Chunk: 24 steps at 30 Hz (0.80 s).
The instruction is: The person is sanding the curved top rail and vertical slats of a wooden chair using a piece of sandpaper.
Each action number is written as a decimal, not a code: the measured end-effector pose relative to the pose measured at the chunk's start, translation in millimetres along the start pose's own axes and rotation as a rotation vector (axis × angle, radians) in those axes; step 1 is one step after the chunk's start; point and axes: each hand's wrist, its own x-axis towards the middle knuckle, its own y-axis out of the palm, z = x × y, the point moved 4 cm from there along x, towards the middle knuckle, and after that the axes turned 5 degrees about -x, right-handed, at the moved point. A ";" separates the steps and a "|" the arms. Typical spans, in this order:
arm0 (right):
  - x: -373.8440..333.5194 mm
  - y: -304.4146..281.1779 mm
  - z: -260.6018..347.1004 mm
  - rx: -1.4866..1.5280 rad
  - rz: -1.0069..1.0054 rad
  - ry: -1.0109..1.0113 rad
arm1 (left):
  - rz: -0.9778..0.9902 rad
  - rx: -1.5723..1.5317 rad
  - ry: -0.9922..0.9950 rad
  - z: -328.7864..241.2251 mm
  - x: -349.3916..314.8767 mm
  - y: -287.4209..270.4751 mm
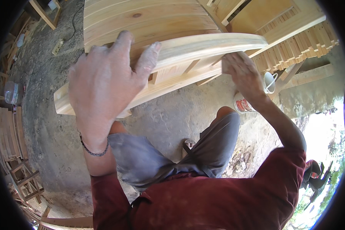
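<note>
In front of me is a pale wooden frame [203,44] with a curved rail along its top, a straight rail below and short slats between. My left hand [103,78] is dusty and wraps over the frame's left part, thumb near the curved rail; some fingertips are hidden behind the wood. Below the right part of the curved rail, my right hand [241,71] presses against the frame with its fingers together. Whatever it may hold is too blurred and covered to make out.
Behind the frame lies a planked wooden panel [145,19]. More slatted woodwork [299,48] extends at the far right. A white bucket [270,82] and another container [243,104] stand on the concrete floor. At left are a clear plastic jug [11,92] and stacked boards [9,132].
</note>
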 end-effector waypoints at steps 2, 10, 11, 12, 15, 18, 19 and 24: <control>15.5 7.3 3.7 -0.064 0.109 -0.084 | 0.004 0.010 -0.038 1.2 3.9 -0.6; 31.9 -0.3 -10.4 -0.239 0.188 -0.310 | 0.028 -0.033 -0.024 5.4 3.6 -2.2; 36.8 -12.1 -15.2 -0.335 0.038 -0.353 | 0.012 -0.012 -0.031 6.7 3.5 -2.0; 35.8 3.7 -10.8 -0.280 0.206 -0.303 | -0.002 0.002 -0.026 3.1 3.5 -0.2; 28.0 43.9 -1.4 -0.154 0.555 -0.207 | -0.031 -0.029 0.012 4.6 2.7 7.2; 26.8 24.6 -11.2 -0.191 0.396 -0.289 | 0.067 -0.037 -0.035 2.8 3.3 -0.4; 32.3 -9.7 -19.7 -0.290 0.233 -0.380 | 0.044 -0.006 -0.048 6.0 3.1 -2.2; 35.6 11.4 -8.5 -0.238 0.374 -0.318 | -0.048 -0.017 -0.038 3.2 0.7 3.6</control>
